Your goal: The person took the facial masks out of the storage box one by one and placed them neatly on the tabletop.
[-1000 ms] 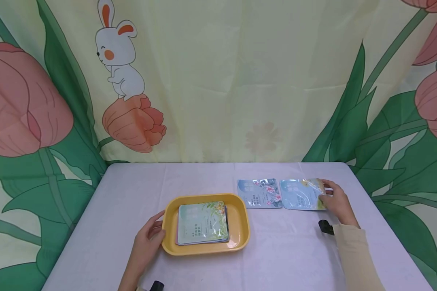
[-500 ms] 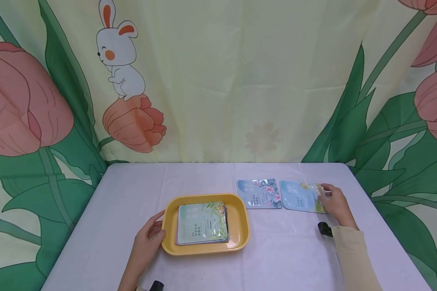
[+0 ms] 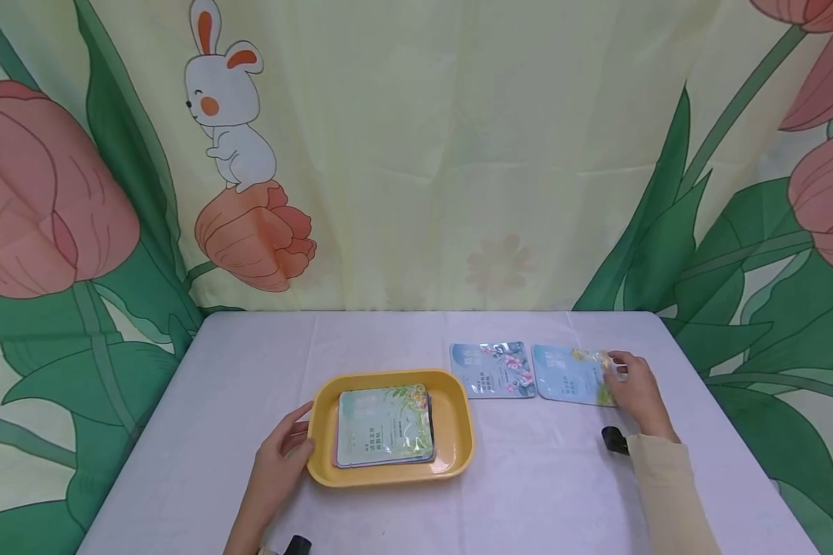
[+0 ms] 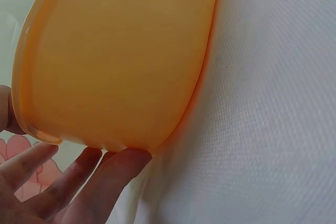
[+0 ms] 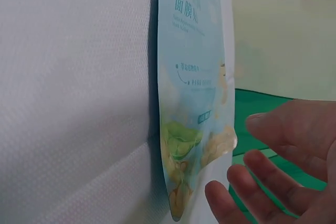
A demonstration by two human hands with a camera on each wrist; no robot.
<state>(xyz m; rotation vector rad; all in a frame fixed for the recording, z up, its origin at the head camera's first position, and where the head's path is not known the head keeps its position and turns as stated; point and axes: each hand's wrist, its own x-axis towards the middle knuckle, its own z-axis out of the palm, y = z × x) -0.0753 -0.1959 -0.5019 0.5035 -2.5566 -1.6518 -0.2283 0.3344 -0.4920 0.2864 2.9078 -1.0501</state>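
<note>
My left hand rests against the left end of a yellow tray, its fingertips touching the outer wall in the left wrist view. Inside the tray lies a small stack of packets, topped by a pale green sheet mask packet. To the tray's upper right, a blue sheet mask packet with pink flowers lies flat. Beside it is a light blue sheet mask packet. At that packet's right end is my right hand; the right wrist view shows its fingers spread and apart from the packet's slightly lifted corner.
A white cloth covers the table. Behind its back edge hangs a curtain printed with a rabbit and tulips. Small black devices sit at both wrists.
The light blue packet's right end has swung slightly toward the front and its glare has faded. My right hand has shifted a little down and left. The left hand and tray stay put.
</note>
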